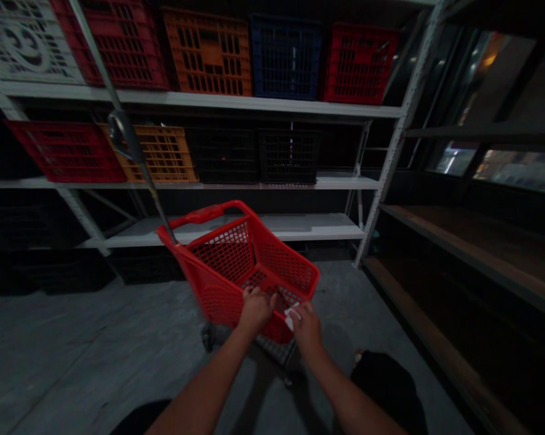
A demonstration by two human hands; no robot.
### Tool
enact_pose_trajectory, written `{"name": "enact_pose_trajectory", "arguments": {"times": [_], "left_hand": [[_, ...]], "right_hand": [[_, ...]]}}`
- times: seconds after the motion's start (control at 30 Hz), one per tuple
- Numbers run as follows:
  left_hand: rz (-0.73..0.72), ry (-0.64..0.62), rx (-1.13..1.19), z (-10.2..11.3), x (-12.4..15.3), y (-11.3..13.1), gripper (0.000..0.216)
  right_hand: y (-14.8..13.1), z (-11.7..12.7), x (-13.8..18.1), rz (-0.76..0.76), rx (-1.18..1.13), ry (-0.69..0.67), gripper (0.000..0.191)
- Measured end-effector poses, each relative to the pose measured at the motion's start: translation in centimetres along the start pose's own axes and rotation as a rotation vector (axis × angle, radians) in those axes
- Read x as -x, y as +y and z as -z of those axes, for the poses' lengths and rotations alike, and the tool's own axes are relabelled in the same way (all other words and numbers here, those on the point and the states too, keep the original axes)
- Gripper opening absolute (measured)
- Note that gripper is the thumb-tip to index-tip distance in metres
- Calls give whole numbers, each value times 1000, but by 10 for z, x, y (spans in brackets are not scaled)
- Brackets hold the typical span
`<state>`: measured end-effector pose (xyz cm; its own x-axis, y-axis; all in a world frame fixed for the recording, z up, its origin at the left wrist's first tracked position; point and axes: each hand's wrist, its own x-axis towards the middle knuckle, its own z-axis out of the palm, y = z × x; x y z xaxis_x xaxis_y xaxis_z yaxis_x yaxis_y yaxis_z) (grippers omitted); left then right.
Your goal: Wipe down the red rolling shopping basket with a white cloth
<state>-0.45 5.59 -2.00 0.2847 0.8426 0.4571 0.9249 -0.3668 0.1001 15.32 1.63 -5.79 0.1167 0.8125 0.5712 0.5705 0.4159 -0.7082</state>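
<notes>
A red plastic shopping cart (209, 302) with a perforated basket stands on the floor in front of me, its handle pointing away to the left. My left hand (257, 309) is closed over the near rim of the basket, its fingertips hidden inside. Just to the right, my right hand (306, 323) pinches a small crumpled white cloth or tissue (291, 315) against the front corner of the same rim. A metal pole (148, 175) with a grey clamp rises from the handle end of the cart.
Behind the cart, a white metal rack (236, 99) carries several plastic crates, including an orange crate (209, 54) and a blue crate (286, 57). Dark shelving (463, 241) runs along the right side. Grey concrete floor (73, 350) extends to the left.
</notes>
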Motion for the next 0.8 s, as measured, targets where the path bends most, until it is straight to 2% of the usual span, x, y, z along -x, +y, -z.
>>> {"name": "enact_pose_trajectory", "arguments": {"times": [0.1, 0.17, 0.4, 0.5, 0.57, 0.67, 0.8], "left_hand": [[-14, -10, 29, 1, 1, 0, 45], [-35, -27, 49, 3, 3, -2, 41], [-72, -58, 95, 8, 21, -7, 32], [-75, -74, 104, 11, 28, -11, 31], [-72, -88, 107, 14, 30, -14, 31], [-72, -102, 102, 22, 33, -19, 31], [-105, -141, 81, 33, 37, -27, 28]], "right_hand": [[-5, -5, 17, 47, -20, -49, 17], [4, -1, 10, 88, 5, -56, 18], [69, 27, -87, 52, 190, -7, 19], [73, 28, -100, 62, 200, -18, 18], [65, 23, -86, 52, 162, -2, 20], [39, 13, -42, 26, 47, 17, 23], [-10, -1, 23, 34, -103, -85, 20]]}}
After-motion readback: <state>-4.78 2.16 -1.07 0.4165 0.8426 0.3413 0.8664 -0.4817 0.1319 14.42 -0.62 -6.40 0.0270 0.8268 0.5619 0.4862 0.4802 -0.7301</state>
